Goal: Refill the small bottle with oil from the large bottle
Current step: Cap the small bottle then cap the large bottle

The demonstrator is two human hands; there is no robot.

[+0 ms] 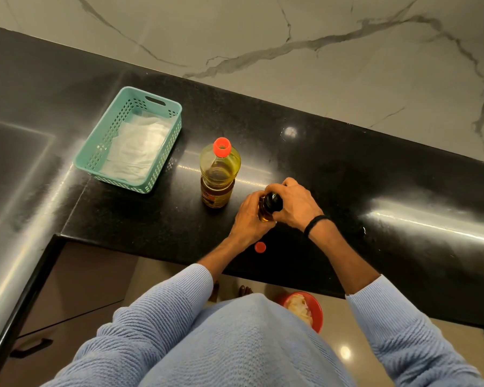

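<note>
The large oil bottle (219, 174) stands upright on the black counter (347, 174), its red neck ring open at the top. A loose red cap (260, 247) lies near the counter's front edge. Right of the large bottle, the small bottle (266, 212) holds amber oil and has a black cap (273, 202) on top. My left hand (248, 217) grips the small bottle's body from the left. My right hand (294, 203) curls round its black cap from the right.
A teal perforated basket (95, 152) with white paper in it sits at the left of the counter. A marble wall runs behind. Below the counter edge on the floor stands a red bowl (317, 311) with something pale inside. Cabinet fronts lie lower left.
</note>
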